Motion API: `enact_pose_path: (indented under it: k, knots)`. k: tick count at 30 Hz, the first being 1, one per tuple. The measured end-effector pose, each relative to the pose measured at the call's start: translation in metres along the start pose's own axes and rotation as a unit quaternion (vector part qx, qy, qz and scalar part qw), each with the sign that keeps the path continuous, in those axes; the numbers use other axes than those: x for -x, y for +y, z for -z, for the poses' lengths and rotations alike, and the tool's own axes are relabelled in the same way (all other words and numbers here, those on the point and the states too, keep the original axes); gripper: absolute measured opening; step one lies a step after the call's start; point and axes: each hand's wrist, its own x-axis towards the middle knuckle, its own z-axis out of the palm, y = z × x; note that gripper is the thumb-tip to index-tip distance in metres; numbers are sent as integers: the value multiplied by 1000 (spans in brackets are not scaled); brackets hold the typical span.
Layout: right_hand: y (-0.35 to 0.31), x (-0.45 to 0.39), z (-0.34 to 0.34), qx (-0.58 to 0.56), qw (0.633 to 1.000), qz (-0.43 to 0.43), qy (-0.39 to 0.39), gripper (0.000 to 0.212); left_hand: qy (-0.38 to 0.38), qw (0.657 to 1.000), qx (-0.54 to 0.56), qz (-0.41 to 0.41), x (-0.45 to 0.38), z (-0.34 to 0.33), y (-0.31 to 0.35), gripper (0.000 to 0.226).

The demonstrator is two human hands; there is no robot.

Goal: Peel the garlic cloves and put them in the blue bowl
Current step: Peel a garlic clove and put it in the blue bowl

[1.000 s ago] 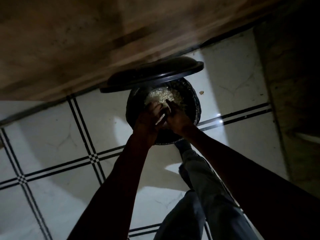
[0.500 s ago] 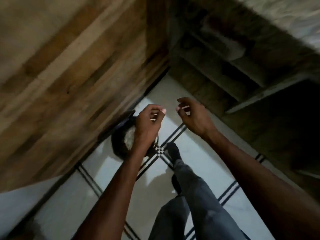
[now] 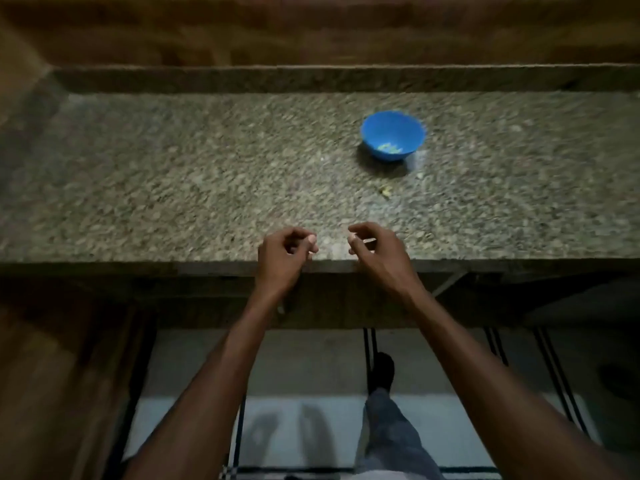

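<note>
My left hand (image 3: 282, 259) and right hand (image 3: 375, 252), fingers curled, hover apart over the surface (image 3: 207, 174) edge; blue bowl (image 3: 393, 135) sits beyond, flecks inside.

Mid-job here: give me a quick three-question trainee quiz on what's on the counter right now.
1. True or false: the blue bowl stands on the granite counter, beyond the right hand.
2. Multiple choice: the bowl holds A) nothing, B) a few small pale pieces at its bottom, C) a heap up to the rim.
3. Short answer: where are the left hand and the right hand relative to the counter?

Key:
1. True.
2. B.
3. At the near edge, side by side with a gap between them, fingers curled; blur hides what, if anything, each grip holds.
</note>
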Motion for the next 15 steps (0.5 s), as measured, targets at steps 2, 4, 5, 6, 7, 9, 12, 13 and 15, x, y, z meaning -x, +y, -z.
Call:
enact_pose_path:
  k: [2, 4, 5, 6, 7, 9, 12, 13, 15]
  knots:
    - [24, -20, 36, -7, 1000, -19, 19, 25, -28, 1000, 13, 8, -23, -40, 20, 10]
    - [45, -43, 64, -13, 999, -42, 26, 22, -29, 999, 19, 27, -50, -74, 30, 13]
    - [53, -54, 78, -10, 998, -53, 24, 21, -26, 999, 20, 40, -62, -91, 33, 13]
    - [63, -65, 90, -11, 998, -63, 26, 20, -26, 998, 22, 52, -73, -107, 33, 12]
    - [72, -76, 100, -12, 997, -71, 33, 18, -31, 997, 22, 66, -84, -123, 34, 12]
    - [90, -99, 116, -2, 995, -86, 49, 15, -33, 996, 15, 82, -104, -148, 31, 15]
    - [114, -140, 131, 9, 993, -97, 70, 18, -21, 996, -45, 80, -131, -169, 26, 15]
    - [120, -157, 135, 18, 992, -96, 82, 20, -13, 994, -81, 74, -140, -172, 25, 13]
    - [127, -192, 142, 47, 990, -80, 107, 27, 2, 991, -120, 67, -157, -173, 23, 11]
